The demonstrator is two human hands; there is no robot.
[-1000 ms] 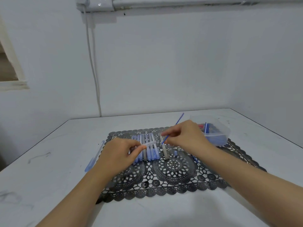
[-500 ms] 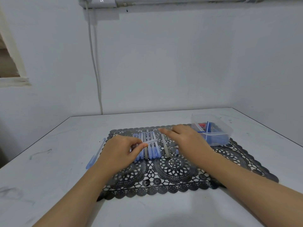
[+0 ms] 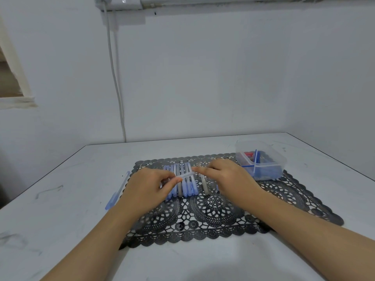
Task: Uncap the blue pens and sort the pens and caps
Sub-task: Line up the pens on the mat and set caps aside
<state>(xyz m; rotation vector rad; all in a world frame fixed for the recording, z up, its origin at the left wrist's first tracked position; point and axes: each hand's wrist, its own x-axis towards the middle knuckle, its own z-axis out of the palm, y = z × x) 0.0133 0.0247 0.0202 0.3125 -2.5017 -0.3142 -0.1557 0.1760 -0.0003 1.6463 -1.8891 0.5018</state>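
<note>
My left hand (image 3: pixel 150 184) pinches a clear pen barrel (image 3: pixel 185 176) between thumb and fingers, holding it crosswise above a row of blue pens (image 3: pixel 187 180) that lie side by side on the black lace mat (image 3: pixel 213 211). My right hand (image 3: pixel 227 177) hovers palm down over the mat, holding nothing. Its index finger is stretched left and reaches the barrel's right end. A grey pen (image 3: pixel 204 184) lies beside the row, partly under my right hand.
A clear plastic box (image 3: pixel 261 159) at the mat's back right corner holds thin blue refills and some red pieces. One capped blue pen (image 3: pixel 117 191) lies on the white table left of the mat. The wall stands close behind the table.
One second ago my right hand held a thin blue refill just off the barrel. It dropped the refill in the box and came back empty to the barrel's end. My left hand stayed put.
</note>
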